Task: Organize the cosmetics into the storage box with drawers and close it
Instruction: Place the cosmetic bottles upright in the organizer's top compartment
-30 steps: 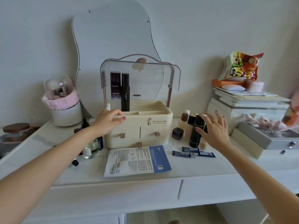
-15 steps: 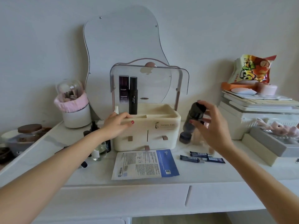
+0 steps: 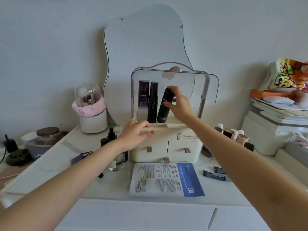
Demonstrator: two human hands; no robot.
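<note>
Cosmetics were partly stowed in the head view: a purple bottle (image 3: 143, 97) and a tall black tube (image 3: 153, 101) stood upright in the back left compartment of the cream storage box (image 3: 166, 144), whose clear lid (image 3: 206, 90) was raised. The right hand (image 3: 179, 104) had its fingers (image 3: 166, 104) closed around the upper part of a black bottle (image 3: 164, 107), tilted above the compartment beside the tube, probably to clear the rim. The left hand (image 3: 135, 135) rested on the box's front left edge, fingers curled over it, seemingly steadying it. More bottles (image 3: 233, 134), sachets (image 3: 215, 173) and a blue-and-white packet (image 3: 166, 179) waited on the surface (image 3: 66, 157).
</note>
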